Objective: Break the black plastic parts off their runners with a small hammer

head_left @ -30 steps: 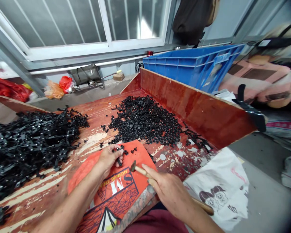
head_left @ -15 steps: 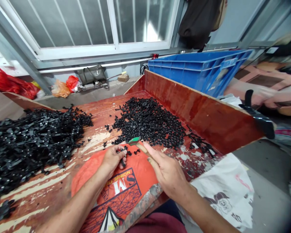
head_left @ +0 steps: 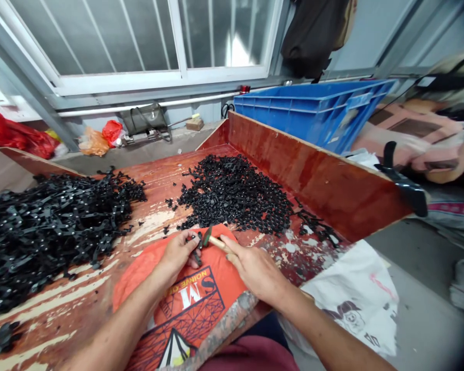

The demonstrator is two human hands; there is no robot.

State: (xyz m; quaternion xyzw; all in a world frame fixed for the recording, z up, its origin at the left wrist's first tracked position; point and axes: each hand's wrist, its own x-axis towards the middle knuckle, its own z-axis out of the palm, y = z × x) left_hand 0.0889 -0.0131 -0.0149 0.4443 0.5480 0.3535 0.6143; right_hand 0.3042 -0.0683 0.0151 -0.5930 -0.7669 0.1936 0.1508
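Observation:
My left hand (head_left: 178,251) is closed on a small black plastic part (head_left: 198,259), its fingers and thumb pinching it above the orange cloth (head_left: 224,288). My right hand (head_left: 260,270) is wrapped around the pale wooden handle of a short knife-like tool (head_left: 219,243). The tool's flat green head points left and is beside the black part at the left fingertips; whether they touch I cannot tell. Just beyond both hands lies a heap of small black pieces (head_left: 232,198). Fingers hide some of the held part.
A larger pile of black plastic parts (head_left: 58,221) covers the left of the worn red board (head_left: 154,178). A raised red side wall (head_left: 313,178) runs along the right, with a blue crate (head_left: 286,113) behind it. A white sack (head_left: 355,299) hangs at the lower right.
The tool has turned, so its green head now shows edge-on, closer to the part in my left hand. Loose black bits on the cloth near the tool are no longer visible.

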